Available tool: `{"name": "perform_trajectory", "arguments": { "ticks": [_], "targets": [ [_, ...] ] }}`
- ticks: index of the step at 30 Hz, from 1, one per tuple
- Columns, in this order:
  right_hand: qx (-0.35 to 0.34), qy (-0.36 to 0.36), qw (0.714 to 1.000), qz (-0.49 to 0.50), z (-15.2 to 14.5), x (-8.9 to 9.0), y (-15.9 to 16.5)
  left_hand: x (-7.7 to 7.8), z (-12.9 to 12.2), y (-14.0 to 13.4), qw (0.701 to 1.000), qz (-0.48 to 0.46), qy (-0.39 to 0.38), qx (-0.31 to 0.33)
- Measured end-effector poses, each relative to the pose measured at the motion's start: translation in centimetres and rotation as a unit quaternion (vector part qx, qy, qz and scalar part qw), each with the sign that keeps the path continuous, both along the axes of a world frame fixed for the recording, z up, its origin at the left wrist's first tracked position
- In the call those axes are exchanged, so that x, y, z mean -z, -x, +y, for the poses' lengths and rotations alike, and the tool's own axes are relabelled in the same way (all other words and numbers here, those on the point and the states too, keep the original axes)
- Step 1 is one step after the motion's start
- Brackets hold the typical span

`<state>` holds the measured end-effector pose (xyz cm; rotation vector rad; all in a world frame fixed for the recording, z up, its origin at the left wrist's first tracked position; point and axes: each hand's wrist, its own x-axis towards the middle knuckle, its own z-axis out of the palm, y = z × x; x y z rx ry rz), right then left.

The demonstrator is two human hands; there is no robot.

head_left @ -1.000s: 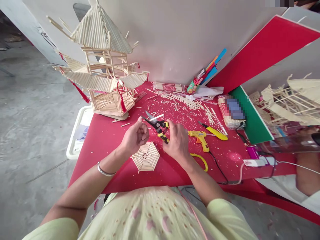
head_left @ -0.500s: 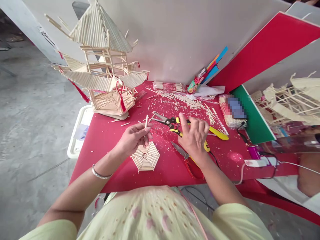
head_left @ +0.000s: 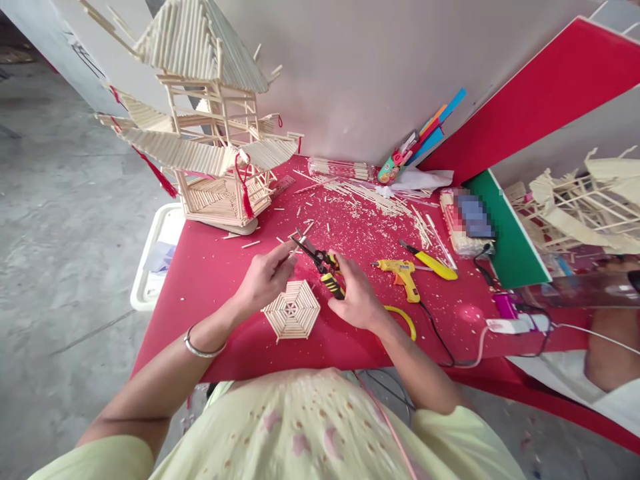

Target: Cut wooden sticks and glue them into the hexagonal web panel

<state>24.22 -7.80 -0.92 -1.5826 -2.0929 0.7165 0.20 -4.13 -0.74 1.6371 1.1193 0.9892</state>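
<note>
1. Pale hexagonal panel of thin wooden sticks (head_left: 293,311): matt, ribbed surface.
2. Black-and-yellow-handled cutters (head_left: 320,262), at 1 o'clock from panel: metal blades, plastic grips.
3. Red tabletop (head_left: 210,267): smooth, matt.

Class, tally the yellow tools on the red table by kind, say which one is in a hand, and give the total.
Cutters, held in the right hand: 1
Glue gun: 1
Knife: 1
Total: 3
</note>
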Motion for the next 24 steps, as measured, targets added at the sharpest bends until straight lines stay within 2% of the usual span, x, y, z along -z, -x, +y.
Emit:
{"name": "perform_trajectory", "arguments": {
  "ticks": [8,17,21,24],
  "targets": [
    [-0.015,0.012,1.0,0.012,0.4,-0.4,0.7,0.1,0.2,0.4,0.993,0.098,-0.064,-0.025],
    [-0.017,0.035,0.998,0.052,0.4,-0.2,0.9,0.2,0.2,0.4,0.99,0.106,-0.082,-0.038],
    [0.0,0.034,0.998,0.061,0.1,-0.2,1.4,0.2,0.3,0.4,0.994,0.075,-0.078,-0.033],
    [0.001,0.032,0.997,0.076,-0.2,0.1,1.8,0.0,0.1,0.2,0.993,0.047,-0.086,-0.061]
  ]
}}
